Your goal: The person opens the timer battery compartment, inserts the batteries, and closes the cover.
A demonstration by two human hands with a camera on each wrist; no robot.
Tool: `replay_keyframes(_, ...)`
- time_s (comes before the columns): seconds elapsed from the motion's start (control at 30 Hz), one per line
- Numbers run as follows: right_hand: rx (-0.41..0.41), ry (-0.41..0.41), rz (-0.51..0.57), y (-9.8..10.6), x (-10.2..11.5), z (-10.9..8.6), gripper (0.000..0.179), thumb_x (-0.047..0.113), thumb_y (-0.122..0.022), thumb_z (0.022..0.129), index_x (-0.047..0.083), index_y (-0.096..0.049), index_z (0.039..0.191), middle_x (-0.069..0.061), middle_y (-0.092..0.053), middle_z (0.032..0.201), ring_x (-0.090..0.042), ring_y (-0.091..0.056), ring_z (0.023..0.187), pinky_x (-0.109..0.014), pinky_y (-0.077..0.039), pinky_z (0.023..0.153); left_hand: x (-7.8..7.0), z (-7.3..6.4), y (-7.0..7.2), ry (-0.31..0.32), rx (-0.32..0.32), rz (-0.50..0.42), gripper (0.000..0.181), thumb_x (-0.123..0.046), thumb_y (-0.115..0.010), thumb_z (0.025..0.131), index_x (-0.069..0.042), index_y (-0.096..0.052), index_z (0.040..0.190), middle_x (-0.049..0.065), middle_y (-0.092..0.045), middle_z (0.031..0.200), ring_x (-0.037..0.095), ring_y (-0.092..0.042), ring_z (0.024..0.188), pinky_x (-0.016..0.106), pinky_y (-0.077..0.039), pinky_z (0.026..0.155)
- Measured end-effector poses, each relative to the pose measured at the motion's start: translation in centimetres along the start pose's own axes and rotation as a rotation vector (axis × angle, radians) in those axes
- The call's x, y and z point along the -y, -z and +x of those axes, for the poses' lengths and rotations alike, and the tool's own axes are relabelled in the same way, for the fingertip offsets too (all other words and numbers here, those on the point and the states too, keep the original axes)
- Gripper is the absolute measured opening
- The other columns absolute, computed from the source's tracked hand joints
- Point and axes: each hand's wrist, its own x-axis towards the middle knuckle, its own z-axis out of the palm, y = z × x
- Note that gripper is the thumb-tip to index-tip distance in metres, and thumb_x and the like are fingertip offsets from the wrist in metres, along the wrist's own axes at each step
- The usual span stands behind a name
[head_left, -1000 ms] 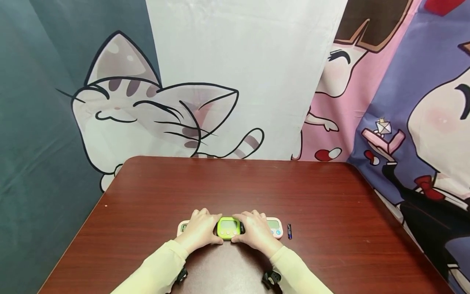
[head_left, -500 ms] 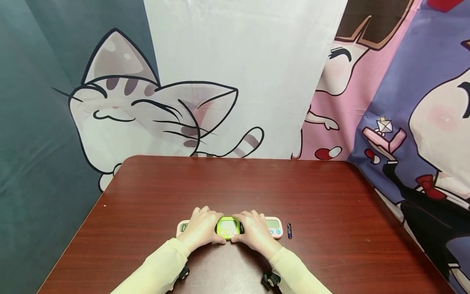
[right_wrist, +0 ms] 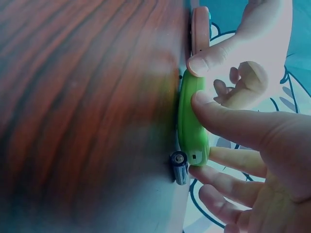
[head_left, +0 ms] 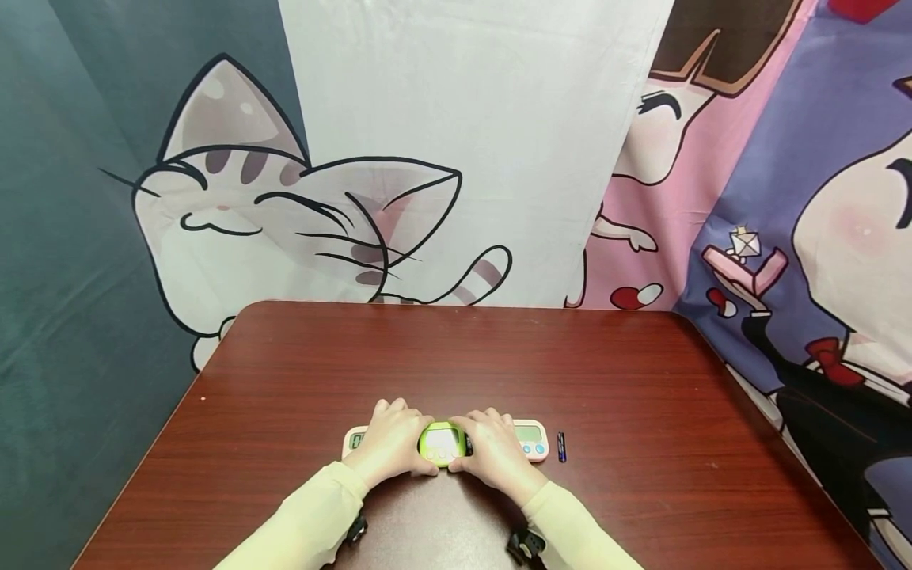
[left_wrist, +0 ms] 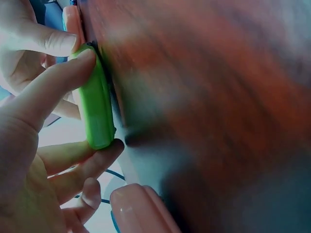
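A green digital timer (head_left: 442,444) with a grey screen is between my two hands, close over the table. My left hand (head_left: 392,445) grips its left side, thumb on the near edge and fingers at the far edge. On the other side my right hand (head_left: 497,447) grips it the same way. The right wrist view shows both thumbs on the edge of the green timer (right_wrist: 191,116). A dark AAA-type battery (right_wrist: 180,167) lies beside its far corner, next to the right fingertips.
A pale pink timer (head_left: 353,439) lies left of my left hand, partly hidden by it. Another pale timer (head_left: 531,440) with blue buttons is right of my right hand. Farther right lies a second dark battery (head_left: 562,447). The brown table (head_left: 456,356) meets a cartoon cloth backdrop.
My left thumb has slid a little to the right along the timer's near edge. The green timer has tilted slightly, and its screen catches more glare. Both hands keep their grip.
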Motion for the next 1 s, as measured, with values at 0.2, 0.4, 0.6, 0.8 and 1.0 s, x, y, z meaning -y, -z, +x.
replay_keyframes(0.2, -0.019, 0.005, 0.018, 0.2, 0.1, -0.1, 0.062, 0.040, -0.084, 0.061, 0.015, -0.066, 0.115, -0.001, -0.066, 0.101, -0.019, -0.054, 0.089, -0.033, -0.034, 0.071, 0.0, -0.3, 0.3, -0.031, -0.077, 0.044, 0.057, -0.055, -0.082, 0.049, -0.018, -0.070, 0.089, -0.006, -0.065, 0.077, 0.015, -0.044, 0.071, 0.035, -0.029, 0.069)
replay_keyframes(0.4, -0.054, 0.009, 0.021, 0.8, 0.1, -0.2, 0.074, 0.047, -0.083, 0.062, 0.017, -0.059, 0.126, -0.001, -0.065, 0.106, -0.019, -0.054, 0.090, -0.033, -0.033, 0.072, -0.2, -0.8, 0.8, -0.056, -0.138, 0.061, 0.065, -0.056, -0.082, 0.052, -0.015, -0.070, 0.101, -0.004, -0.069, 0.087, 0.016, -0.047, 0.076, 0.034, -0.031, 0.071)
replay_keyframes(0.6, -0.082, -0.061, 0.080, 1.3, 0.1, -0.3, 0.075, 0.056, -0.075, 0.069, 0.014, -0.058, 0.129, -0.002, -0.067, 0.109, -0.021, -0.057, 0.091, -0.034, -0.033, 0.073, -0.6, -1.1, 0.9, -0.087, -0.215, 0.075, 0.071, -0.057, -0.082, 0.053, -0.016, -0.068, 0.109, -0.005, -0.069, 0.094, 0.015, -0.048, 0.079, 0.034, -0.032, 0.074)
replay_keyframes(0.8, -0.130, -0.219, 0.205, 1.5, -0.3, -0.1, 0.062, 0.056, -0.075, 0.070, 0.012, -0.068, 0.114, 0.001, -0.071, 0.090, -0.017, -0.062, 0.078, -0.037, -0.037, 0.069, -0.7, -1.0, 1.1, -0.095, -0.330, 0.065, 0.072, -0.055, -0.085, 0.053, -0.016, -0.067, 0.111, -0.005, -0.068, 0.095, 0.016, -0.049, 0.081, 0.034, -0.033, 0.073)
replay_keyframes(1.0, -0.153, -0.290, 0.462, 2.0, -0.3, -0.1, 0.038, 0.044, -0.073, 0.079, 0.010, -0.073, 0.095, 0.006, -0.068, 0.072, -0.005, -0.061, 0.062, -0.025, -0.046, 0.062, -0.8, -1.0, 1.4, -0.093, -0.372, 0.041, 0.071, -0.053, -0.084, 0.056, -0.017, -0.065, 0.115, -0.006, -0.068, 0.099, 0.015, -0.050, 0.084, 0.034, -0.034, 0.076)
